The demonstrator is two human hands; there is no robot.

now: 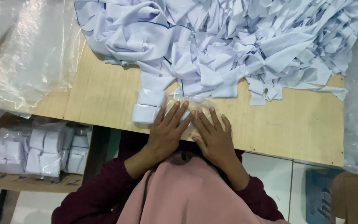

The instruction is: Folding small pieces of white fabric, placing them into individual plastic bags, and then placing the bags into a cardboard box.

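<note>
A: What are the hands doing?

B: The left hand [168, 128] and the right hand [212, 137] are both lying flat and open, fingers spread, pressing down on a clear plastic bag [187, 103]. They are gripping nothing. The bag is lying on the wooden table [104, 91], close to the near edge.

A: What is sitting in the bag?

B: Small folded white cloth pieces [148, 105], stacked just past the left hand's fingertips. The hands are touching each other over the bag.

A: And the rest of the table?

B: A big messy heap of white cloth strips [237, 45] is lying at the far side of the table, touching the bag. Loose plastic sheets [25, 54] are hanging over the table's left side. Below the table's left edge, a cardboard box [30, 180] is holding more wrapped white bundles [38, 151].

A: What could go wrong?

B: The bag is slippery, so the folded pieces could be sliding out while the hands are pressing. It is also sitting near the table's edge, so a push could be tipping it off.
</note>
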